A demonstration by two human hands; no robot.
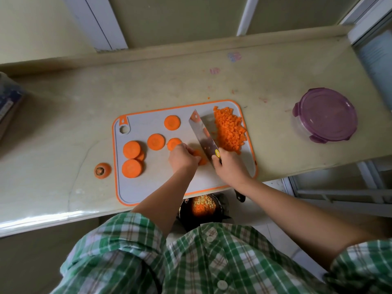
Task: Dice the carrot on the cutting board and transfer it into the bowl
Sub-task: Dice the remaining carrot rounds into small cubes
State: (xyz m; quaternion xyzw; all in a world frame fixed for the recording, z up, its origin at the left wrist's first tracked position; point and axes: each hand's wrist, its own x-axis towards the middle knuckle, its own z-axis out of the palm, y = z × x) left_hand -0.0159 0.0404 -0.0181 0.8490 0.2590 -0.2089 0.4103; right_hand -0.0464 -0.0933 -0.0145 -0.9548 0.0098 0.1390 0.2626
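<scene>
Fingers (192, 158) of the left hand (183, 159) curl down over a carrot piece (203, 161) and pin it to the board. The tips look tucked back, likely so the blade meets knuckle rather than fingertip. Those of the right hand (228, 167) are wrapped tight round the handle of the knife (203, 134), right up at the heel of the blade, a grip that suits short, controlled chops. The blade stands on the board just right of the pinned piece, tip pointing away from the person.

The counter (275, 81) carries everything but the bowl. The board (148, 187) lies at its front edge and overhangs it a little. The bowl (183, 212) sits below that overhang, close to the body, part filled with orange and pale dice, probably so cuts can be swept straight off the edge. A lidded tub (324, 115) stands well to the right. A heap of dice (230, 130) is banked on the board's right side, beyond the blade and clear of the cutting. Uncut rounds (156, 141) lie on the left half, some overlapping. The stub (102, 170) lies off the board, just beside its left edge.
</scene>
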